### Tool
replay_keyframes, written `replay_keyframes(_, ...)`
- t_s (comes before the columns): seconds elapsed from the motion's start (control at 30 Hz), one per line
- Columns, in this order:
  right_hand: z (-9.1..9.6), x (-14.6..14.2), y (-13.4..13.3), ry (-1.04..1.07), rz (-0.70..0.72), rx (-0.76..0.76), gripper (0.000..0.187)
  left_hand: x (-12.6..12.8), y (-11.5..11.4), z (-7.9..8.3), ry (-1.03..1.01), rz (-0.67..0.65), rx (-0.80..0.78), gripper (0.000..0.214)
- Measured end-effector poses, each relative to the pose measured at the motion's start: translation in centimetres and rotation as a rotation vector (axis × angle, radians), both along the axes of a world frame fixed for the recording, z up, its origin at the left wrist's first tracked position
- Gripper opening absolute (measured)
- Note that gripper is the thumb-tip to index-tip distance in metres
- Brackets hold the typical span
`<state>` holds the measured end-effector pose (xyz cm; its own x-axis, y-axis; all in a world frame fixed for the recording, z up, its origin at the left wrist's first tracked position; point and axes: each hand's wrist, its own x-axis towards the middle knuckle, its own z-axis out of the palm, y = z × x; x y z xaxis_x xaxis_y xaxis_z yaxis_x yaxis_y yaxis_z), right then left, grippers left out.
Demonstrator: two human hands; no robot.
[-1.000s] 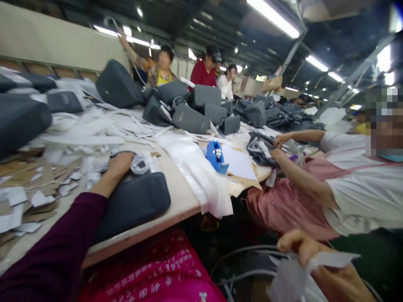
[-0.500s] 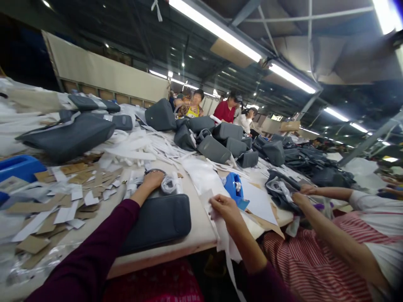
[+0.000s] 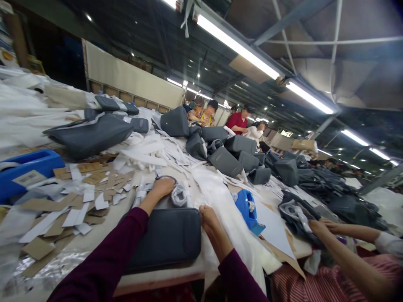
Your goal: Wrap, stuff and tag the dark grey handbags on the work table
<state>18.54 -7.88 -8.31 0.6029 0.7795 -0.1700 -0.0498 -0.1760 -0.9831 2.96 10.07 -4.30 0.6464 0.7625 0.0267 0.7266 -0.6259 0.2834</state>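
Observation:
A dark blue-grey handbag (image 3: pixel 165 239) lies flat on the table in front of me. My left hand (image 3: pixel 163 187) is closed around its handle (image 3: pixel 168 178) at the far side. White wrapping (image 3: pixel 180 196) covers parts of the handle on both sides of that hand. Close by the bag's right far corner is my right hand (image 3: pixel 210 217), fingers pinched together. What the pinch holds, if anything, is hidden. White foam sheet (image 3: pixel 209 184) spreads behind and to the right of this hand, and some hangs over the table's front edge.
Cardboard and paper scraps (image 3: pixel 77 205) cover the left side beside a blue tape dispenser (image 3: pixel 31 170). Another blue tape dispenser (image 3: pixel 248 209) stands right. Grey bags (image 3: pixel 225 161) are heaped behind. At right, a co-worker's hands (image 3: pixel 321 228) handle a dark bag (image 3: pixel 296 214).
My right hand has moved left to the bag's corner; the white strip it held before no longer shows clearly. My left hand stays on the handle. The view has shifted left.

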Motion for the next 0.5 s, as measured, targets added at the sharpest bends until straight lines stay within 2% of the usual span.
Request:
replay_keyframes(0.17, 0.2, 0.6, -0.2, -0.039, 0.045, 0.009, 0.028, -0.3, 1.4, -0.1, -0.076, -0.042, -0.031, 0.036)
replay_keyframes(0.3, 0.4, 1.7, -0.9, -0.116, -0.031, 0.015, 0.021, -0.6, 2.4, 0.4, -0.117, -0.098, -0.063, 0.032)
replay_keyframes(0.33, 0.4, 1.9, -1.1, -0.191, -0.062, 0.010, 0.017, -0.8, 2.4, 0.7, -0.124, -0.120, -0.064, 0.032)
replay_keyframes(0.4, 0.4, 1.7, -1.1, -0.468, -0.071, -0.059, 0.009, -1.3, 2.3, 1.5, -0.137, -0.163, -0.051, 0.033)
replay_keyframes(0.5, 0.6, 0.2, 0.2, -0.866, 0.092, -0.213, 0.010, -2.2, 2.0, 2.8, -0.315, -0.162, -0.096, 0.028)
